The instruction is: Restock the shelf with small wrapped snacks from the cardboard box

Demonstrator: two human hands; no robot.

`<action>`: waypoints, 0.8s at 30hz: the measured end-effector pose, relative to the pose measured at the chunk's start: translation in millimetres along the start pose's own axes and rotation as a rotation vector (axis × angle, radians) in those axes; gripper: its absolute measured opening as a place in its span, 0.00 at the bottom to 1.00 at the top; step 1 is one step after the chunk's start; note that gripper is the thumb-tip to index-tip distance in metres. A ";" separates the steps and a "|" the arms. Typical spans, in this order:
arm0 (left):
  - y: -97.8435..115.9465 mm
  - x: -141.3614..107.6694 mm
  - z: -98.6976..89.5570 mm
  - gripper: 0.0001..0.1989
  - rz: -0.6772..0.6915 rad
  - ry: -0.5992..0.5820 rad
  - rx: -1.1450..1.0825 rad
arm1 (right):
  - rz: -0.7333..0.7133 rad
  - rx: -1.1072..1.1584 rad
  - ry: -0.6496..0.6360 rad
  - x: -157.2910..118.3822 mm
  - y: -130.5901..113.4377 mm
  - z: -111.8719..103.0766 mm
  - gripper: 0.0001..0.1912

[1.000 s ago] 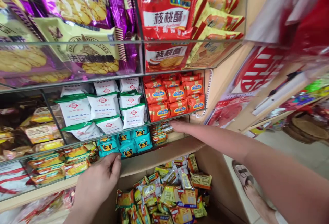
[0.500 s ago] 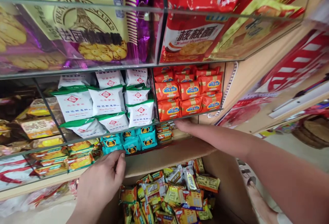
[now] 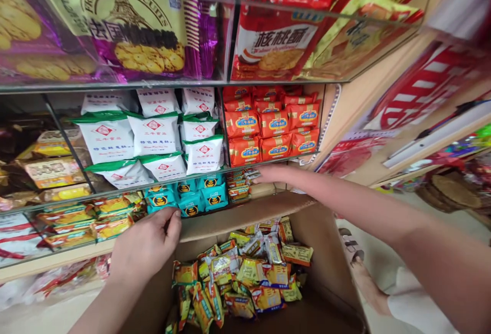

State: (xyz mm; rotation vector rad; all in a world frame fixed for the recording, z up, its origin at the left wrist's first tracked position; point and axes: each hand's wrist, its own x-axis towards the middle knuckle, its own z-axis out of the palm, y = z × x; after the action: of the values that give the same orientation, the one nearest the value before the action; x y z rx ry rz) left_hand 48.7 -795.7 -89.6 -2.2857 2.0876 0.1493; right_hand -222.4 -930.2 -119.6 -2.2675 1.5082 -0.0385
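Observation:
My right hand (image 3: 267, 174) reaches under the shelf into the lowest compartment. Its fingertips are closed on a small wrapped biscuit pack (image 3: 252, 175), partly hidden, beside a stack of orange-and-green biscuit packs (image 3: 238, 186). Curled at the near left edge of a cardboard box (image 3: 245, 212), my left hand (image 3: 148, 244) grips its rim, with the thumb toward the box. Many loose wrapped biscuits (image 3: 249, 272) in yellow, orange and silver lie heaped inside the box. Teal packs (image 3: 192, 202) stand just beyond my left hand.
Clear dividers split the shelf. White-and-green packs (image 3: 153, 134) and red packs (image 3: 274, 123) fill the row above. Large biscuit bags (image 3: 130, 22) sit higher behind a clear panel. A wooden side panel (image 3: 356, 98) rises at right. A foot in a sandal (image 3: 351, 247) shows beside the box.
The view has shifted, so the shelf sits higher and more of the box shows. My right hand has the small pack at its fingertips, stack beside it. My left hand stays at the box rim.

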 end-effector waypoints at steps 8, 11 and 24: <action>1.0 -6.2 -1.5 0.22 0.029 0.028 -0.033 | -0.507 -0.170 0.167 -152.7 -50.5 53.0 0.12; 0.6 -8.8 -0.4 0.22 0.049 0.049 -0.031 | -0.260 -0.132 0.121 -153.3 -34.0 106.6 0.13; -1.1 -37.4 33.1 0.15 0.594 0.598 -0.289 | 0.161 0.157 0.267 -147.4 -19.5 112.7 0.10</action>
State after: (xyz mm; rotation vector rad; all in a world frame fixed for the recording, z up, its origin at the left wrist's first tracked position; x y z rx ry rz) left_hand 45.1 -755.3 -118.8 -1.9098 3.1992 -0.2722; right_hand -238.3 -756.5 -185.8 -2.0733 1.7499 -0.4128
